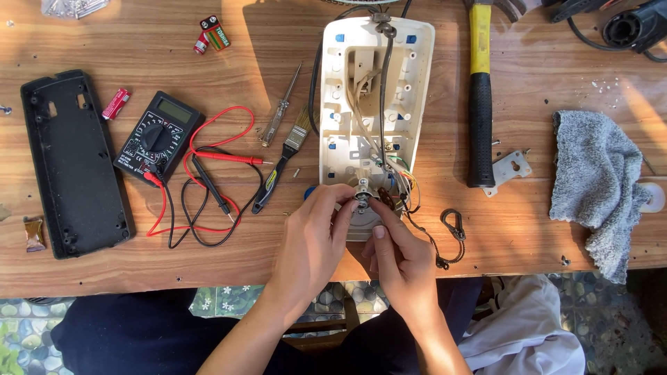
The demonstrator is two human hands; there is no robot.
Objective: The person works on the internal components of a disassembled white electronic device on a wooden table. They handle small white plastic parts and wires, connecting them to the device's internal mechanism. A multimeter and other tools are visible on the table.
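Head view: left hand [314,223] and right hand [401,251] both pinch a small round metal part [363,196] with their fingertips at the near end of an opened white plastic housing [417,90] on the wooden table [542,229], multimeter [156,135] and paintbrush [281,161] to the left, hammer [479,104] and grey cloth [597,180] to the right.

Wooden counter [125,267] in direct sunlight, as I see it from above.
I note warm grain, hard shadows across its upper part, and below its near edge a floor [21,326] of pebble-patterned covering in green and blue.
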